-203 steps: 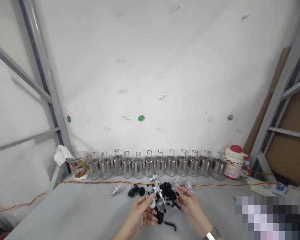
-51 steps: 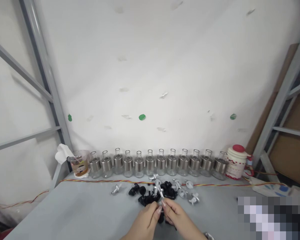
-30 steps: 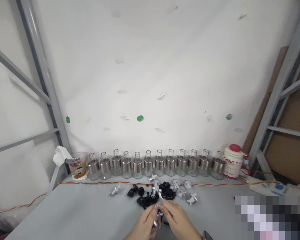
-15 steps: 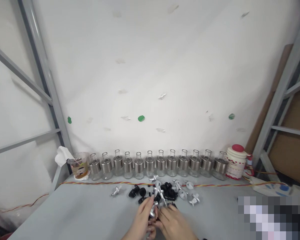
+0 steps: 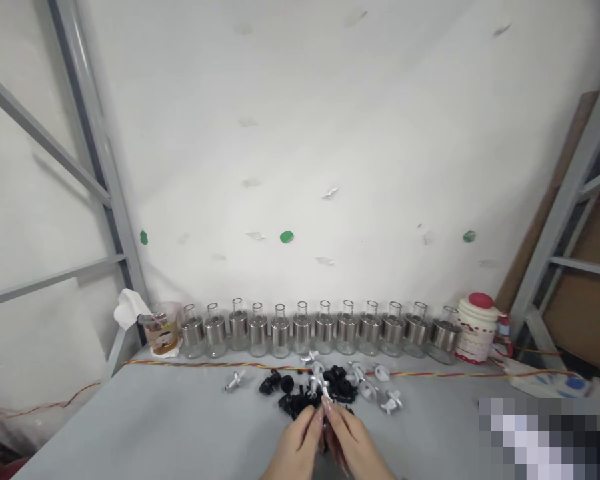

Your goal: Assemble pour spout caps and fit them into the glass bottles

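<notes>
My left hand (image 5: 299, 440) and my right hand (image 5: 353, 440) meet at the front middle of the table, fingertips together and pointing away from me. Both are closed around a small piece that the fingers mostly cover; a dark bit shows between the palms. Half a second ago a silver pour spout showed in the left fingers. Just beyond the fingertips lies a pile of black stoppers (image 5: 340, 383), with silver pour spouts (image 5: 317, 377) on top. More silver spouts (image 5: 391, 401) lie to the right of the pile, and a single spout (image 5: 235, 381) lies to the left.
Several glass bottles (image 5: 348, 327) with metal sleeves stand in a row along the wall. A drink cup (image 5: 163, 333) flanks them on the left, a cream jar with red lid (image 5: 476, 330) on the right. A twisted red-yellow wire (image 5: 205, 364) crosses the grey table (image 5: 145, 420).
My hands have drawn together, and the silver spout seen in the left fingers is now covered. More black stoppers show left of the fingertips. The view has shifted slightly.
</notes>
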`<state>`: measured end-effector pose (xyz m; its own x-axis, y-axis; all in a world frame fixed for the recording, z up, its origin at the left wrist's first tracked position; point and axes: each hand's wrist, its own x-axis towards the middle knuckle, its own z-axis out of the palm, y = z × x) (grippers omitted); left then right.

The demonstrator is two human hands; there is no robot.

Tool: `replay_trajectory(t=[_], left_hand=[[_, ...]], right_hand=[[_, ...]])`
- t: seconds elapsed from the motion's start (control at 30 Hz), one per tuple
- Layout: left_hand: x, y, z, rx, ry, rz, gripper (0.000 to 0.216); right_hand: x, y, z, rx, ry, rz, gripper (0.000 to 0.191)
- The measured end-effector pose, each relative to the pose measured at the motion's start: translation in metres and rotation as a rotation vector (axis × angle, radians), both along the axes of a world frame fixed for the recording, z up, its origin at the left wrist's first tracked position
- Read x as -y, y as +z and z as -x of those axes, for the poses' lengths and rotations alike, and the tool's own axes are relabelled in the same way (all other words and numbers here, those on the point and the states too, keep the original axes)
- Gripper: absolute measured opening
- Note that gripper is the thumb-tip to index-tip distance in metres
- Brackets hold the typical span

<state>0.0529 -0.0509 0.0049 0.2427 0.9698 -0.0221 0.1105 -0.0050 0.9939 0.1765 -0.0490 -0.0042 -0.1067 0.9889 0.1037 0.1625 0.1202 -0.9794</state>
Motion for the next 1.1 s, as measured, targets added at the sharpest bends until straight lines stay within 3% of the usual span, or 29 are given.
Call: replay_trajectory(t=[0.17,0.3,0.47,0.57,0.67,0.73,0.8,0.83,0.9,0.97,1.1], left_hand=[[0.003,0.005,0.001,-0.01,-0.005,0.037,0.047],[0.005,0.006,0.002,0.014,0.001,0.033,0.05],[0.005,0.0,0.0,-0.021,-0.027,0.012,0.052],[0.001,0.001,0.001,-0.064,-0.01,-0.041,0.05],[-0.012,0.012,0.017,-0.23,0.107,-0.198,0.046],[-0.023,0.024,0.039,-0.512,0.246,-0.325,0.039],[-0.035,0.032,0.066,-0.944,0.493,-0.366,0.034],[-0.04,0.035,0.08,-1.023,0.565,-0.357,0.032],[-0.048,0.034,0.103,-1.12,0.646,-0.335,0.031],[-0.053,0.028,0.117,-1.376,0.686,-0.289,0.031],[-0.055,0.015,0.118,-1.502,0.68,-0.237,0.031]], right_hand=[[-0.006,-0.008,0.005,-0.259,0.113,0.213,0.051],[-0.006,-0.003,0.003,-0.51,0.201,0.336,0.048],[-0.003,0.002,0.0,-0.601,0.282,0.394,0.045],[-0.009,0.001,-0.002,-0.521,0.257,0.366,0.048],[-0.02,0.001,-0.013,-0.345,0.134,0.317,0.056],[-0.026,0.001,-0.024,-0.189,0.049,0.224,0.052],[-0.029,0.002,-0.034,-0.017,0.008,0.094,0.039],[-0.029,0.002,-0.037,0.067,0.007,0.035,0.031],[-0.024,0.003,-0.038,0.206,0.02,-0.043,0.022],[-0.016,0.005,-0.033,0.302,0.059,-0.083,0.021],[-0.002,0.007,-0.019,0.439,0.135,-0.116,0.028]])
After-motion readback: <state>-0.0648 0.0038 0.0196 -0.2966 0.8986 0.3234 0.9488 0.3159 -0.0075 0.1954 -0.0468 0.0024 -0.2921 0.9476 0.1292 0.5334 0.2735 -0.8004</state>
